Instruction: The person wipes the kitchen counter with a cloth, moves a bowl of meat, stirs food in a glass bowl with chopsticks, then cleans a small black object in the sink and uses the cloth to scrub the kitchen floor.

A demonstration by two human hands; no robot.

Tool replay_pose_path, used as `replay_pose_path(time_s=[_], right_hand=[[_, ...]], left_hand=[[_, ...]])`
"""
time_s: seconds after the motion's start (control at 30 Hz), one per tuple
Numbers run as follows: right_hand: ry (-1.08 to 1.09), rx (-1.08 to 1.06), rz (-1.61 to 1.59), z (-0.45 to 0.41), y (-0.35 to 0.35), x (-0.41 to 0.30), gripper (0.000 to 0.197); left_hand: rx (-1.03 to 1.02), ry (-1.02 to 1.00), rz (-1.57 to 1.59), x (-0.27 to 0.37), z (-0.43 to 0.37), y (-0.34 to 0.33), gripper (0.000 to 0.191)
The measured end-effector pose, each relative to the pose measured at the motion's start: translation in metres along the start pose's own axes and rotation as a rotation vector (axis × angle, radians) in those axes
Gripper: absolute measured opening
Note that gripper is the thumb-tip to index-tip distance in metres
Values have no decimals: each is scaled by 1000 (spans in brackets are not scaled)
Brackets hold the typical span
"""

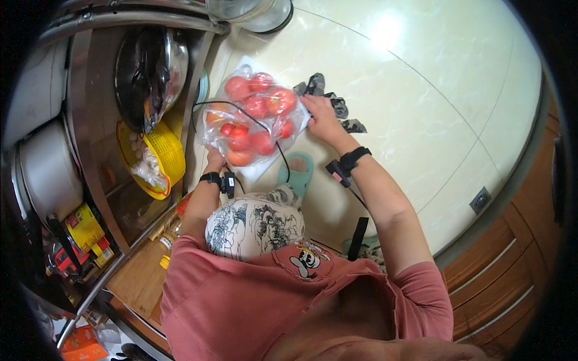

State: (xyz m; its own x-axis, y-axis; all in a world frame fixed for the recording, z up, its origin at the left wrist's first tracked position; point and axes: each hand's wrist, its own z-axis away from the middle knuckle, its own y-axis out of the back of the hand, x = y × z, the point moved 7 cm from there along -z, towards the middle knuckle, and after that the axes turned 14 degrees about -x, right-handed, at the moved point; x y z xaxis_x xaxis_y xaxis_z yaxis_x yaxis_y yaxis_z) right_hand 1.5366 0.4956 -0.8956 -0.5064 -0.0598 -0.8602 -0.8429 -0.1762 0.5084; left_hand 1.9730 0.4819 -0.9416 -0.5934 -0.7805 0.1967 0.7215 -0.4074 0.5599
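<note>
A clear plastic bag (pixel 212 133) full of red tomatoes (pixel 256 106) rests on a white board or tray (pixel 255 170), low over the tiled floor. My right hand (pixel 321 118) grips the board's right corner, its fingertips at the edge. At the left side, my left hand (pixel 216 158) holds the board's edge beside the bag; its fingers are partly hidden by the plastic. A black cable (pixel 239 108) runs across the bag. Just beyond my right hand lie dark camouflage-patterned fabric pieces (pixel 339 107), perhaps a glove, partly covered.
On the left, a metal rack holds a yellow plastic basket (pixel 174 155), a dark pan (pixel 135 81) and a steel pot (pixel 52 169). A clear container (pixel 257 16) stands at the top. A green slipper (pixel 301 168) is near my knee. A floor drain (pixel 479 201) lies right.
</note>
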Motion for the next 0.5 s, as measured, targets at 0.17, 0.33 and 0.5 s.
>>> replay_pose_path(time_s=[0.17, 0.33, 0.5], right_hand=[[-11, -121, -47, 3, -35, -15, 59], [17, -226, -75, 5, -73, -31, 62], [-6, -255, -79, 3, -87, -37, 62]], left_hand=[[-12, 4, 65, -36, 6, 12, 69], [-1, 18, 84, -71, 15, 23, 66], [57, -14, 10, -96, 23, 40, 64]])
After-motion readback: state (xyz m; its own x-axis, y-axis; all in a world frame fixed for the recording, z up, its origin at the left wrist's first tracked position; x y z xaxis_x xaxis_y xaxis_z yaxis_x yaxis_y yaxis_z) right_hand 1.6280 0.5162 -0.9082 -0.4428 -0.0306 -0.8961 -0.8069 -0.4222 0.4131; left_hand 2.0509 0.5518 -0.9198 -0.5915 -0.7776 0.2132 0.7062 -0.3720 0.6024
